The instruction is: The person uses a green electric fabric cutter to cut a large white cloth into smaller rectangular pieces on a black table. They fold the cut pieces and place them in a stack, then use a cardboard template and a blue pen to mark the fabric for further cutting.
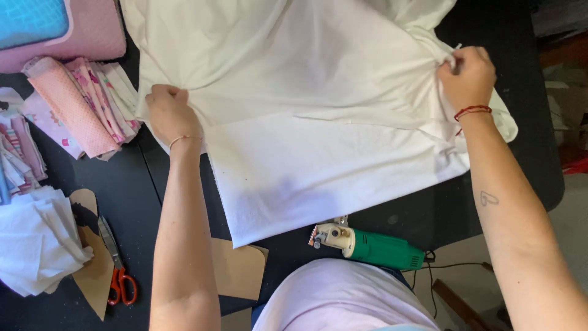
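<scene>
A large sheet of white fabric (306,104) lies spread and folded over a black table (122,184). My left hand (168,110) is closed on the fabric's left edge, gathering it into creases. My right hand (467,76) pinches a bunched part of the fabric at its right edge, near the table's far right side. The lower layer of the cloth reaches toward me and ends just above a green and cream electric cutting tool (367,244).
Pink patterned fabric pieces (86,104) lie stacked at the left, with a pile of white cloth pieces (37,239) below them. Red-handled scissors (116,266) rest on brown paper patterns (236,270). A pink and blue cushion-like item (55,27) sits at top left.
</scene>
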